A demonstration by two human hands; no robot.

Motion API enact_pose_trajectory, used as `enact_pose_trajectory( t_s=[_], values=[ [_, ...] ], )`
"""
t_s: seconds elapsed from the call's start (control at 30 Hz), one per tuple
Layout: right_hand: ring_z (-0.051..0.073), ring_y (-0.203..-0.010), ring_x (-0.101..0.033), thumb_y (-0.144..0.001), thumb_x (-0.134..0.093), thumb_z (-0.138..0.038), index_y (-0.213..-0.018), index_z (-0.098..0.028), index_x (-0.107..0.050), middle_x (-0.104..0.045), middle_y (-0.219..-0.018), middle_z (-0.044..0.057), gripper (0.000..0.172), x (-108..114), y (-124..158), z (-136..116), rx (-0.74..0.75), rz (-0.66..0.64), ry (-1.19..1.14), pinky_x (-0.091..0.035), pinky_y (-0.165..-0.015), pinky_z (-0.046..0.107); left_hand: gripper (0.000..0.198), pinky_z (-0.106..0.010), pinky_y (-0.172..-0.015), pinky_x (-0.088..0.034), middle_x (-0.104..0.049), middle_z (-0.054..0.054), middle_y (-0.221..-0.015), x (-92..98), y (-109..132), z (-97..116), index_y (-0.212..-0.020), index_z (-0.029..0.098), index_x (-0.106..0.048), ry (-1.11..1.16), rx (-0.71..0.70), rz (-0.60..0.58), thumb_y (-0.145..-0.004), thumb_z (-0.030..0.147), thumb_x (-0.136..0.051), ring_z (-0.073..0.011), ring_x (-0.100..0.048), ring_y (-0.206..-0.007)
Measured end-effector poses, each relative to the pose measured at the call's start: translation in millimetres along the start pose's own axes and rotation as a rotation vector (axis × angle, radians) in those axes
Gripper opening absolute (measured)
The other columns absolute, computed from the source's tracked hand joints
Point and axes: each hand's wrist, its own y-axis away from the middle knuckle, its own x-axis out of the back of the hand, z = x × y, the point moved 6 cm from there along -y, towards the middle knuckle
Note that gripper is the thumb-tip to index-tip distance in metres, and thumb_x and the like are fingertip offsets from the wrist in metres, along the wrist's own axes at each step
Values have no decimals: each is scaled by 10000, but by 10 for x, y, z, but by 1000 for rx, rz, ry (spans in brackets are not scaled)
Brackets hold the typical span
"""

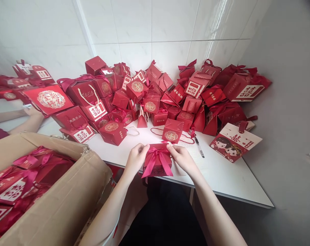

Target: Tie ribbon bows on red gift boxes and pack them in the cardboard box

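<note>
A small red gift box (157, 164) with a pink-red ribbon bow on its front is held just above the near edge of the white table (221, 174). My left hand (136, 158) pinches its top left corner. My right hand (182, 158) pinches its top right corner. Both hands have their fingers closed on the box's upper flaps. A closed red box with a gold round emblem (172, 131) stands right behind it on the table.
A big heap of red gift boxes and bags (155, 95) fills the back of the table against the tiled wall. A pen (199, 147) lies on paper at the right. An open cardboard carton (65, 201) of red folded boxes sits at the left. Another person's hand (32, 111) is at the far left.
</note>
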Motion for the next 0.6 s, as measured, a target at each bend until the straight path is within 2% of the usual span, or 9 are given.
enact_pose_trajectory(
  t_s=[0.1,0.2,0.4,0.6],
  values=[
    [105,-502,-350,-735,-507,-658,-534,-200,-387,-373,-511,-54,514,-101,-22,8,51,-7,-112,-289,-526,252,339,-235,-551,-323,-334,51,-531,-22,34,39,-561,203,-345,49,-46,19,-806,402,-470,-119,-385,-535],
    [97,-503,-339,-708,-552,-650,-552,-200,-390,-374,-528,-60,503,-113,-20,56,65,-2,-232,-286,-520,246,285,-230,-554,-341,-346,48,-550,-30,93,68,-599,207,-364,63,-61,65,-829,363,-427,-122,-390,-538],
    [92,-509,-359,-659,-617,-638,-551,-188,-426,-409,-537,-54,501,-83,-20,49,10,3,-308,-294,-527,243,291,-234,-536,-362,-387,46,-560,-22,184,24,-655,215,-388,37,-2,112,-855,426,-399,-125,-400,-523],
    [80,-473,-345,-644,-655,-600,-521,-191,-411,-402,-505,-62,492,-121,-10,33,-14,-34,-375,-289,-497,236,328,-232,-564,-389,-431,38,-576,19,186,-18,-618,209,-381,59,16,156,-825,454,-450,-118,-431,-545]
  ],
)
